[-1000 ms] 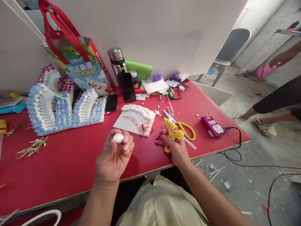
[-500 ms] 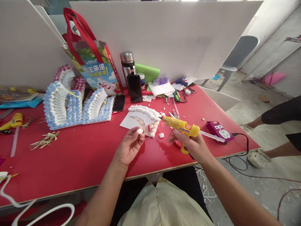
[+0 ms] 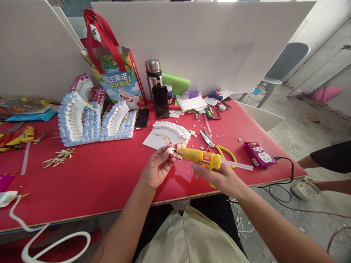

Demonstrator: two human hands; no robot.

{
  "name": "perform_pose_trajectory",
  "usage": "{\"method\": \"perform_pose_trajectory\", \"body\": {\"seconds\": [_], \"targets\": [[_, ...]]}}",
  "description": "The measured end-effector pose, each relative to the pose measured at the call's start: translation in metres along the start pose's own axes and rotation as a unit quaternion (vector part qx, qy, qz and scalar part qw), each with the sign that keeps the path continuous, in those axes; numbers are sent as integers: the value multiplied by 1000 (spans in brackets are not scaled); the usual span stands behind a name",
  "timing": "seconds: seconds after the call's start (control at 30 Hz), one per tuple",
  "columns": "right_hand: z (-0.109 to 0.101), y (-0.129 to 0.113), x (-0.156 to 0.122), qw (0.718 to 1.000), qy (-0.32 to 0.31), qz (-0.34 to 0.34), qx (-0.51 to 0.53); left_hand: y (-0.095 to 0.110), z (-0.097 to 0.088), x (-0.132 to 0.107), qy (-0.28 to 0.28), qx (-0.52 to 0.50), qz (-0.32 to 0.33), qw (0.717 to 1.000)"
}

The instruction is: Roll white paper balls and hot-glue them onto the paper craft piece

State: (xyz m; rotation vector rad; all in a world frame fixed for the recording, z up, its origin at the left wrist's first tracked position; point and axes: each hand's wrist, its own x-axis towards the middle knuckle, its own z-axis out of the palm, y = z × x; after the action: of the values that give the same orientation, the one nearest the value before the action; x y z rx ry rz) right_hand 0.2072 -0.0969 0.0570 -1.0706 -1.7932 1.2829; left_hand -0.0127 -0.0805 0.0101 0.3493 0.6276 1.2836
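Between the fingertips of my left hand (image 3: 159,167) is a small white foam piece (image 3: 170,150). My right hand (image 3: 219,177) is wrapped round the grip of a yellow hot glue gun (image 3: 199,156), with a clear glue stick (image 3: 238,165) sticking out of its back. The gun's dark nozzle points left and meets the white piece, or nearly so. Just beyond my hands lies a white board (image 3: 151,139) with a curved row of white puffs (image 3: 172,128) along its edge. The gun hides part of the board's lower right.
Scissors (image 3: 216,146) with yellow handles lie right of the board, near a purple power socket (image 3: 258,155). Behind stand a thermos (image 3: 153,73), a black phone (image 3: 160,101) and a shopping bag (image 3: 117,78). Blue-tipped models (image 3: 72,120) and another glue gun (image 3: 23,137) occupy the left.
My right hand has brought the glue gun left and down, so its nozzle is now at the white piece. My left hand has shifted slightly right. The scissors have come into fuller view.
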Motion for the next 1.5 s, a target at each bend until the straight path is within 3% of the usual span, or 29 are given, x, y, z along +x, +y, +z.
{"method": "perform_pose_trajectory", "body": {"seconds": [0.6, 1.07, 1.5], "targets": [[2, 5, -2, 1000, 9, 20, 7, -3, 2, 0, -8, -9, -8, 1000], [4, 11, -5, 999, 12, 32, 14, -3, 3, -1, 29, -4, -10, 1000], [-1, 7, -2, 996, 34, 48, 61, -6, -1, -3, 30, 49, -10, 998]]}}
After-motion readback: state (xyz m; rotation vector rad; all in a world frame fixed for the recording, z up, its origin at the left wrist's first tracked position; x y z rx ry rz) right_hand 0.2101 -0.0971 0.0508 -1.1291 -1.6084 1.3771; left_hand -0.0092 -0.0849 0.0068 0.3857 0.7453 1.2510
